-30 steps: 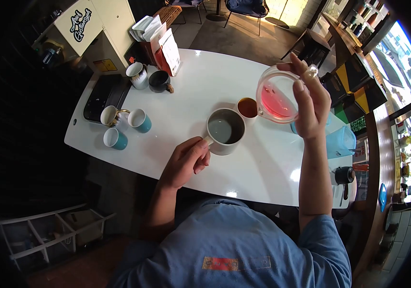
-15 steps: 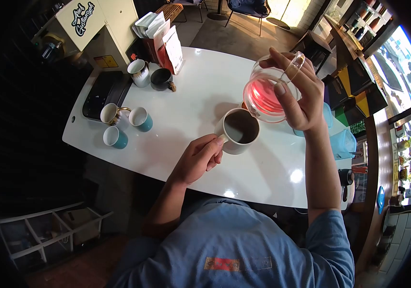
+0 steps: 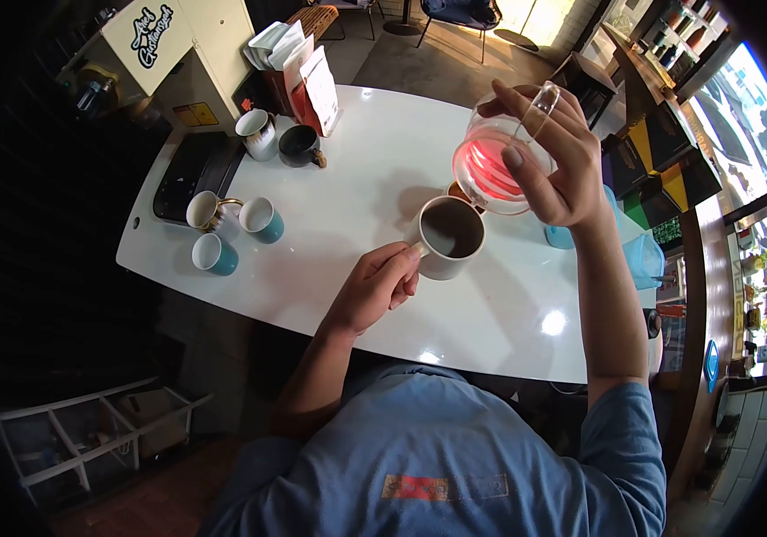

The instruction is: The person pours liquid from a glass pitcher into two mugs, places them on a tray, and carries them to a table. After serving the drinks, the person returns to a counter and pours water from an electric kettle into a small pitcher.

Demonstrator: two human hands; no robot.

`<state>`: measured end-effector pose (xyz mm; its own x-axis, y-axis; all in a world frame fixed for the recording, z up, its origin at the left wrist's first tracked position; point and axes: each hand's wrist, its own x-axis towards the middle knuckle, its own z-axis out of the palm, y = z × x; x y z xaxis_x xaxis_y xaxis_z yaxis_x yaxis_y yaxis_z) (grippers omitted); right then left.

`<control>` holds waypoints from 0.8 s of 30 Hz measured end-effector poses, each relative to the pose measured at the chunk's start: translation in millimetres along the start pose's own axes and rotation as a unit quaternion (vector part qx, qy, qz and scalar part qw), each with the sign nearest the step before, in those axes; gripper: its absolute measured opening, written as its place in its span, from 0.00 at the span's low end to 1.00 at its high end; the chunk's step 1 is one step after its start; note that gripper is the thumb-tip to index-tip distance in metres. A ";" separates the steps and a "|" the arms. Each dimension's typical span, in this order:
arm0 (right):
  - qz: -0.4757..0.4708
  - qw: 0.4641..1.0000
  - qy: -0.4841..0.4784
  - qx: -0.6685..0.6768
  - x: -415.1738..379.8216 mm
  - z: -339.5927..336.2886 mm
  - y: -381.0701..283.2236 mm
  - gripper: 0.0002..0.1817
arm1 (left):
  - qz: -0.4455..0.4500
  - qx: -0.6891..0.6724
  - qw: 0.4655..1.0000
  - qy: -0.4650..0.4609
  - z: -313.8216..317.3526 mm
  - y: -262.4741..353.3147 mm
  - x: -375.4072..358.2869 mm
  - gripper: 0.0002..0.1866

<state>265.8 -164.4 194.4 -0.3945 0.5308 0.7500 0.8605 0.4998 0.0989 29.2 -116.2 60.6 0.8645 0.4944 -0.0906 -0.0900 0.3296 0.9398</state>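
Note:
My left hand (image 3: pixel 374 291) is closed around the handle of a white mug (image 3: pixel 444 267), which holds dark brown liquid. In my right hand (image 3: pixel 567 174) a clear glass carafe (image 3: pixel 491 170) is tipped over beside the mug, the fingers wrapped about its glass handle. A reddish-pink tint shows through the carafe's wall. The carafe's lower edge sits right at the mug's far right rim in this view. Behind the mug, mostly hidden by it and the carafe, shows a small orange-brown thing (image 3: pixel 460 191).
On the white table (image 3: pixel 357 206), two blue cups (image 3: pixel 263 221) and a gold-handled mug (image 3: pixel 202 212) stand left. Farther back are a black cup (image 3: pixel 301 148), a white-and-brown mug (image 3: pixel 258 136) and upright bags (image 3: pixel 316 94). Light-blue containers (image 3: pixel 643 262) stand right.
My right hand and the carafe have risen slightly away from me. The mug in my left hand has shifted a little in the same direction. Both holds are unchanged.

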 end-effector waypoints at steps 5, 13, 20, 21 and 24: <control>0.005 1.000 -0.009 -0.011 -0.8 -4.1 -1.4 0.26 | 0.002 0.000 1.000 0.016 3.3 1.1 0.2 0.17; 0.019 0.999 -0.038 -0.023 2.8 -10.4 -8.3 0.27 | -0.001 -0.013 1.000 0.013 5.4 -8.4 3.6 0.16; 0.023 0.998 -0.056 -0.036 9.1 -11.9 -18.1 0.26 | -0.003 -0.041 0.999 0.010 8.8 -18.4 4.5 0.16; 0.019 0.998 -0.055 -0.033 8.7 -11.5 -18.8 0.26 | -0.006 -0.043 0.999 0.011 8.7 -19.7 3.5 0.16; 0.015 0.998 -0.054 -0.029 9.7 -11.1 -20.7 0.27 | -0.008 -0.036 0.999 0.020 8.1 -21.6 1.9 0.17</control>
<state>247.7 -177.2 206.9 -0.3976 0.6175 0.6786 0.8887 0.4433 0.1173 36.8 -128.8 42.8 0.8461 0.5193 -0.1198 -0.1127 0.3940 0.9122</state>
